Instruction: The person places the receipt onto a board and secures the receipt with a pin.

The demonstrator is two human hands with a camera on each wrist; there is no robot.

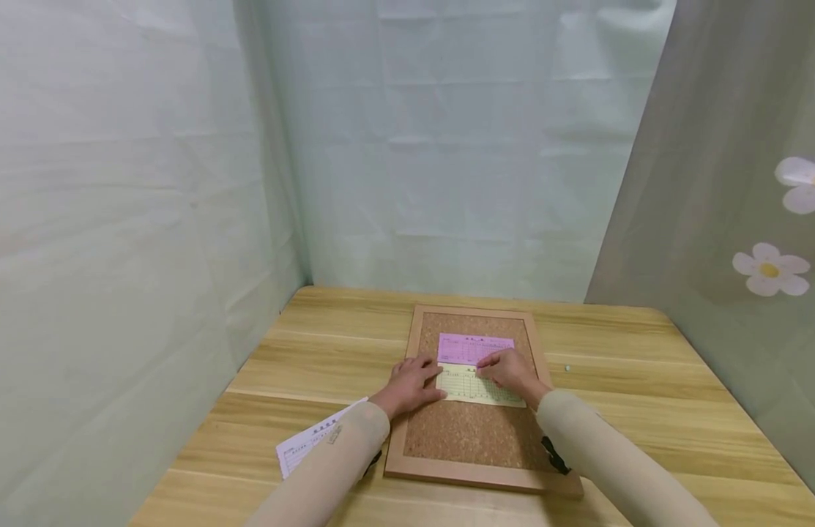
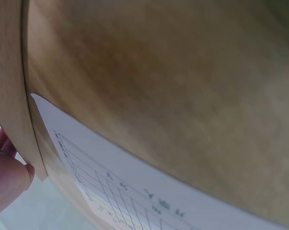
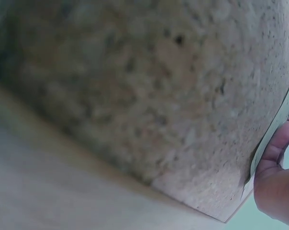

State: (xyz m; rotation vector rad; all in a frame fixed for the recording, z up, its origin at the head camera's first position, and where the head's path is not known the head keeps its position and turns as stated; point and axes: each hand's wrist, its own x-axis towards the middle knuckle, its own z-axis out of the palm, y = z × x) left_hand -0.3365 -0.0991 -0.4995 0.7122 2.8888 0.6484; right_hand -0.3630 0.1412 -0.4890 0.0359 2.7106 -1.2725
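A yellow printed slip [image 1: 473,386] lies across the framed corkboard [image 1: 473,439], just below a pink printed slip [image 1: 474,348]. My left hand [image 1: 412,386] rests at the board's left side, its fingers spread and its tips touching the yellow slip's left edge. Thumb and fingers of my right hand [image 1: 509,372] are drawn together at the yellow slip's top edge, pinching something small that they hide. In the right wrist view that hand [image 3: 278,167] is partly cut off at the edge, against the yellow slip [image 3: 271,132].
A white printed slip [image 1: 308,443] lies on the wooden table [image 1: 315,344], left of the board and partly under the left forearm. A tiny pale object [image 1: 567,368] sits on the table right of the board. Pale curtains [image 1: 447,146] stand behind and at the sides.
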